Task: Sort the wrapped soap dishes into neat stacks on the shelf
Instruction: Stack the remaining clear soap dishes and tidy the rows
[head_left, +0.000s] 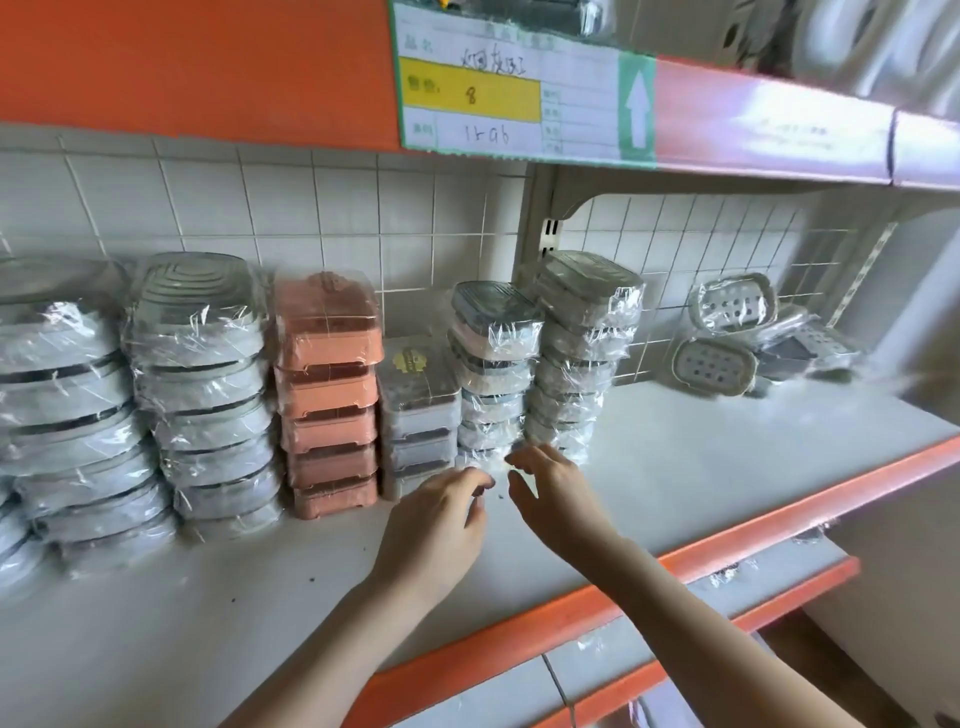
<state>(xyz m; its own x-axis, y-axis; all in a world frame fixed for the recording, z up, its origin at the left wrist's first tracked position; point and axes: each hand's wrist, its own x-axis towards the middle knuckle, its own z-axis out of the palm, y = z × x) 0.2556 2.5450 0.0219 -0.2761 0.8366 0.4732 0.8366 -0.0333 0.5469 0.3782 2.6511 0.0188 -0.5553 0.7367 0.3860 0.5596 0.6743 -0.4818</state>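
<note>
**Two hands at the foot of the soap dish stacks**

Head view: wrapped soap dishes (493, 374) stand in stacks on the white shelf (727, 447), in shiny crinkled film; some are oval and grey, and the salmon stack (327, 395) is boxy. The left hand (441, 525) and right hand (550, 493) are at the base of the middle stacks, fingers loosely curled, holding nothing. More soap dishes lean against the tile wall (311, 208), well apart.
</note>
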